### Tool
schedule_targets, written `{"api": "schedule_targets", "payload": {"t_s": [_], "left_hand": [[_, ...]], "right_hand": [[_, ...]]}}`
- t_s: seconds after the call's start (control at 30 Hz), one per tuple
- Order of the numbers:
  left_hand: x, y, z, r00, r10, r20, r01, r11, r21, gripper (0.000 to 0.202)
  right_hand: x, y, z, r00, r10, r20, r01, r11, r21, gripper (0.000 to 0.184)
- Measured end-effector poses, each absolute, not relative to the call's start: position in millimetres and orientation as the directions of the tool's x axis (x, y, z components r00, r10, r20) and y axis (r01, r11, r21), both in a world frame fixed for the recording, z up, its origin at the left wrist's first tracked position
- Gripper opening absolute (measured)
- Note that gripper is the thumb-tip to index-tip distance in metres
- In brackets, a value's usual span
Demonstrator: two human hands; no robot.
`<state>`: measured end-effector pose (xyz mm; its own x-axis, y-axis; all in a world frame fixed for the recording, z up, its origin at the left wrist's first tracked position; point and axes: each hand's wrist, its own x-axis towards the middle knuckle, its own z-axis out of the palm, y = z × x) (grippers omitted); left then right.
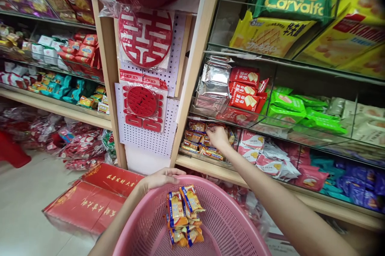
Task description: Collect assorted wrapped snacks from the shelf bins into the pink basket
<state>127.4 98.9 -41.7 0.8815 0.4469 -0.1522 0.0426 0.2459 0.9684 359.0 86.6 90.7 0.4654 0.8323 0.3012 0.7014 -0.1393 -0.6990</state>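
A pink plastic basket (pixel 234 216) with mesh walls is in front of me at the bottom of the view. My left hand (pixel 161 178) grips its far left rim. Inside lie several small snack packets (pixel 180 212) in orange, yellow and blue wrappers. My right hand (pixel 217 136) reaches into the lowest compartment of the right shelf, its fingers curled onto a snack packet among similar orange and blue packets (pixel 192 136). The fingertips are partly hidden, so the grip on that packet shows only in part.
Silver and red packs (pixel 245 87) fill the compartment above my right hand. Pink and white packets (pixel 252 142) adjoin it on the right. A clear shelf lip (pixel 207 154) fronts the compartment. Red boxes (pixel 90 204) lie on the floor, left of the basket. A wooden post (pixel 192 59) separates the shelves.
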Motion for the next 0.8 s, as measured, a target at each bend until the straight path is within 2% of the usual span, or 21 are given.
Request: {"api": "schedule_targets", "payload": {"t_s": [0.23, 0.47, 0.67, 0.8], "left_hand": [[125.4, 95.6, -38.7, 0.883, 0.444, -0.15, 0.027, 0.272, 0.962, 0.042], [127.4, 96.7, -40.3, 0.882, 0.45, -0.141, 0.015, 0.273, 0.962, 0.042], [126.9, 98.9, -42.5, 0.885, 0.444, -0.141, 0.016, 0.272, 0.962, 0.043], [126.3, 99.0, -43.3, 0.885, 0.444, -0.14, 0.013, 0.276, 0.961, 0.044]], "right_hand": [[364.4, 102.9, 81.8, 0.498, 0.833, 0.242, 0.698, -0.219, -0.681, 0.034], [364.3, 111.7, 78.6, 0.518, 0.82, 0.246, 0.676, -0.216, -0.705, 0.032], [360.0, 110.8, 83.4, 0.544, 0.802, 0.246, 0.623, -0.19, -0.759, 0.029], [352.4, 103.3, 93.0, 0.562, 0.805, 0.19, 0.527, -0.171, -0.832, 0.031]]}}
